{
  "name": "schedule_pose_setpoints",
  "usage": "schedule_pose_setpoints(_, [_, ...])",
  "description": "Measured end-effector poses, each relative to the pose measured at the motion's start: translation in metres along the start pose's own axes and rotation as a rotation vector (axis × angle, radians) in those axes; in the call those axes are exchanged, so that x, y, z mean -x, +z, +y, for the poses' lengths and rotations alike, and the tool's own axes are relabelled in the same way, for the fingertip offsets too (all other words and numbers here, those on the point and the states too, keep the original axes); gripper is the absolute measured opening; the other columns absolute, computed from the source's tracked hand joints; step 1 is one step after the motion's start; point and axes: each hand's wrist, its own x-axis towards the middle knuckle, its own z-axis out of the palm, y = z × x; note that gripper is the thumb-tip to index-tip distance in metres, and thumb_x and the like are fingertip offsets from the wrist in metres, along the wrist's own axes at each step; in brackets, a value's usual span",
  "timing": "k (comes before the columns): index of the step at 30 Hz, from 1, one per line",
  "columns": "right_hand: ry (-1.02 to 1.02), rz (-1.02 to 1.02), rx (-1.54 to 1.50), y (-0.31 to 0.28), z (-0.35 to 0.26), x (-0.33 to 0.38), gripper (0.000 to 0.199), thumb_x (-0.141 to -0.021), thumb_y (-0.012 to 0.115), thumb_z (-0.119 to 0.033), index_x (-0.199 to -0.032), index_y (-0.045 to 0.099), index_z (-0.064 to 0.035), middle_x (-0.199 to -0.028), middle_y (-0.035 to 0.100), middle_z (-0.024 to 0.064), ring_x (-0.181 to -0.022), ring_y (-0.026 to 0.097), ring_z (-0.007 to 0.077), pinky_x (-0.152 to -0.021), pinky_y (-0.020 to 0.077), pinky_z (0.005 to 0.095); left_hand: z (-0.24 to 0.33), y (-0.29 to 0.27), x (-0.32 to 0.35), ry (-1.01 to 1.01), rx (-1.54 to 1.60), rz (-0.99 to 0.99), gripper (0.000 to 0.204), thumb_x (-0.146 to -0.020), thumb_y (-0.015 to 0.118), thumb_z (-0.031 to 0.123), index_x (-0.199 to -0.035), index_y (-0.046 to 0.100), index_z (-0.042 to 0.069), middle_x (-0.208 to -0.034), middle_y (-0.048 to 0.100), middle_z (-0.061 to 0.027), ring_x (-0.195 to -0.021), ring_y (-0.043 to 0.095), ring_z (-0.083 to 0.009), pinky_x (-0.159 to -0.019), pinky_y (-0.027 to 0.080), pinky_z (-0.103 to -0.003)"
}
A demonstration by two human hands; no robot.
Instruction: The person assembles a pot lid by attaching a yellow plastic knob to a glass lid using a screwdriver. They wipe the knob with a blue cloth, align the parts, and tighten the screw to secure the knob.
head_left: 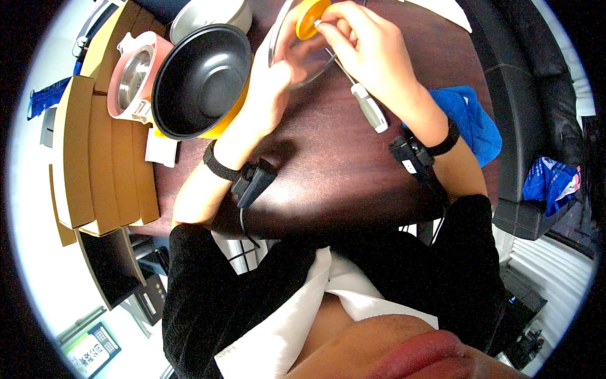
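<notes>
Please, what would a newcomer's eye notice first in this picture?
Probably the large black-and-yellow pot, at the upper left. Next, at top centre, the round yellow piece by the right hand and the clear lid in the left hand. The bright blue cloth, on the table's right side, also stands out.

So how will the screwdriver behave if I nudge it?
Screwdriver probably pivots or rolls a bit: long, narrow handle on a smooth, shiny table. Likely handle-heavy, since the handle is far thicker than the shaft. Should stay stiff; the thin shaft looks straight.
</notes>
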Motion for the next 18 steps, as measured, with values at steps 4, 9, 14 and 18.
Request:
schedule_pose_setpoints(4, [-0.041, 0.080, -0.077, 0.007, 0.003, 0.005, 0.012, -0.080, 0.061, -0.015, -0.083, 0.056, -0.0052, -0.076, 0.061, 0.0122, -0.065, 0.061, 0.0293, -0.057, 0.0492, 0.0354, -0.002, -0.001, 0.001, 0.065, -0.104, 0.023, 0.077, -0.065, 0.051, 0.025, -0.135, 0.027, 0.005, -0.136, 0.032, -0.0134, -0.124, 0.035, -0.0308, -0.098, 0.033, -0.050])
schedule_pose_setpoints(9, [-0.062, 0.127, -0.159, 0.012, 0.006, 0.006, 0.011, -0.079, 0.063, -0.012, -0.083, 0.056, -0.0049, -0.075, 0.061, 0.0111, -0.063, 0.061, 0.0259, -0.055, 0.0482, 0.0327, 0.000, -0.001, 0.000, 0.107, -0.099, 0.014, 0.073, -0.070, 0.051, 0.031, -0.133, 0.030, 0.000, -0.134, 0.035, -0.0144, -0.127, 0.032, -0.0295, -0.100, 0.032, -0.051])
schedule_pose_setpoints(14, [0.051, 0.066, -0.221, 0.013, 0.006, 0.006, 0.012, -0.079, 0.064, -0.013, -0.082, 0.056, -0.0042, -0.070, 0.060, 0.0095, -0.058, 0.060, 0.0206, -0.052, 0.0464, 0.0290, 0.004, 0.005, -0.002, 0.107, -0.125, 0.008, 0.076, -0.072, 0.053, 0.039, -0.132, 0.030, -0.002, -0.135, 0.034, -0.0152, -0.128, 0.031, -0.0285, -0.100, 0.031, -0.051])
schedule_pose_setpoints(18, [0.086, 0.060, -0.243, 0.012, 0.004, 0.006, 0.013, -0.080, 0.064, -0.013, -0.084, 0.057, -0.0039, -0.066, 0.060, 0.0081, -0.052, 0.057, 0.0142, -0.048, 0.0449, 0.0262, 0.000, 0.000, -0.001, 0.129, -0.164, 0.020, 0.085, -0.072, 0.055, 0.052, -0.133, 0.029, -0.001, -0.136, 0.033, -0.0151, -0.128, 0.030, -0.0278, -0.100, 0.030, -0.051])
